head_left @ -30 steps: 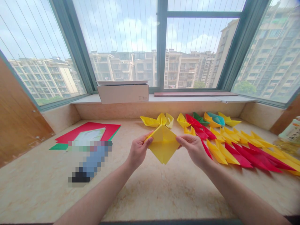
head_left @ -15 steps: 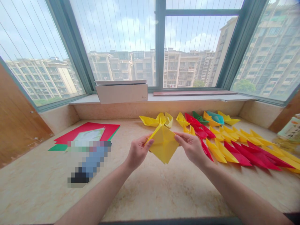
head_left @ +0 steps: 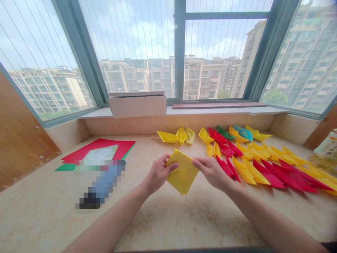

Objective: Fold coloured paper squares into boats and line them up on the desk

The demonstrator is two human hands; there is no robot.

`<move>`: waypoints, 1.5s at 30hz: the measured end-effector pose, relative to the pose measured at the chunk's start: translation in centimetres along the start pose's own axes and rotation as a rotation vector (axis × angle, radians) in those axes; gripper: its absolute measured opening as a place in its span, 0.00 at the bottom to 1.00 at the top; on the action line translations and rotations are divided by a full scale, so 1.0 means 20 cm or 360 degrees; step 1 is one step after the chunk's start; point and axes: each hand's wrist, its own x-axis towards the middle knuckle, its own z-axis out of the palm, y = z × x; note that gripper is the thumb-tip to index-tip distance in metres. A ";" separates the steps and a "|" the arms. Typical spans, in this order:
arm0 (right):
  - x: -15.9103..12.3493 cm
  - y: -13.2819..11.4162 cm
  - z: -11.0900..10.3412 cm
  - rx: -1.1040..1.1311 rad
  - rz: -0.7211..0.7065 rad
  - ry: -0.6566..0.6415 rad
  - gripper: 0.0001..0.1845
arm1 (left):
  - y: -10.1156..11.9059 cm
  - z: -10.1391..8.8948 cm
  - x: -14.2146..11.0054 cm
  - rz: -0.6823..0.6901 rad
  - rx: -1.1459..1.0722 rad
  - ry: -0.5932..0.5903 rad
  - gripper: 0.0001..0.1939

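A yellow folded paper (head_left: 183,172), diamond-shaped with creases, is held up above the counter between both hands. My left hand (head_left: 161,174) pinches its left edge, thumb on the near face. On the right corner, my right hand (head_left: 210,170) grips with thumb and fingers. Beyond the paper stand yellow paper boats (head_left: 168,136) near the back wall. To the right of my right hand lie many red boats (head_left: 268,174) and yellow boats (head_left: 243,170) in rows.
Red paper sheets (head_left: 97,147) lie over green ones at the left, with a pale sheet (head_left: 101,154) on top. A blurred-out blue and black item (head_left: 102,184) lies in front. A white box (head_left: 137,106) sits on the window sill. A bottle-like container (head_left: 328,147) stands far right.
The yellow paper has come down slightly towards me and lies flatter, its bulging sides drawn together. My left hand has shifted a little further onto its face.
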 end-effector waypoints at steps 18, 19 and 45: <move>0.00 -0.01 0.00 0.0003 0.0067 0.0038 0.21 | 0.04 0.03 -0.01 -0.0046 -0.0043 -0.0144 0.22; 0.00 -0.01 0.01 0.0054 0.0093 0.0051 0.21 | 0.04 0.04 -0.01 -0.0045 -0.0086 -0.0112 0.23; -0.02 -0.02 0.09 0.0732 0.0054 -0.0075 0.20 | -0.02 0.00 -0.02 0.0594 0.1153 -0.0090 0.51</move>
